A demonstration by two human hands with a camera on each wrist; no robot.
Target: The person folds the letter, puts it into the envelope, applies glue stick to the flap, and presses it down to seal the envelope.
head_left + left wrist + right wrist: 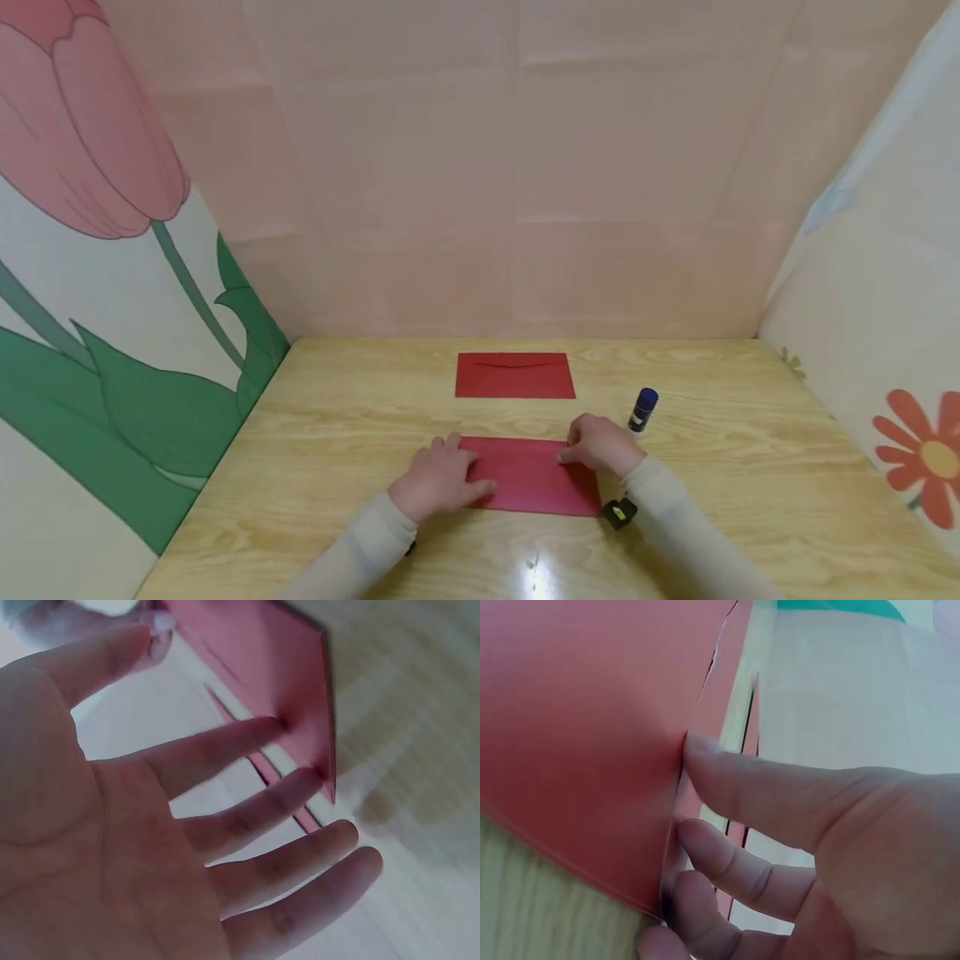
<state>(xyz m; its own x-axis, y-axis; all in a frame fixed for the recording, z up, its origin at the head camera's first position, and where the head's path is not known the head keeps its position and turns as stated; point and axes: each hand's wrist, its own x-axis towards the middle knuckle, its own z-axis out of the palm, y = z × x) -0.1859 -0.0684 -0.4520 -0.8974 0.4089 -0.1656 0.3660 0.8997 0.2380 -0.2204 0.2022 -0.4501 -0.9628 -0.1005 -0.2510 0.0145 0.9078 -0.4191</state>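
Note:
A red envelope lies flat on the wooden table, in front of the person. My left hand is at its left end, thumb spread away from the fingers. In the left wrist view the left hand's fingers are nearly straight, and two fingertips touch the envelope's edge. My right hand is at the far right corner. In the right wrist view the right hand pinches the envelope along its flap edge, thumb on the edge and fingers curled beside it. A thin gap shows along the flap.
Farther back on the wooden table lies a second red envelope, its flap line visible. Just beyond the right hand stands a small glue stick with a dark blue cap. A black wrist camera sits under the right wrist. Pale sheets wall the table.

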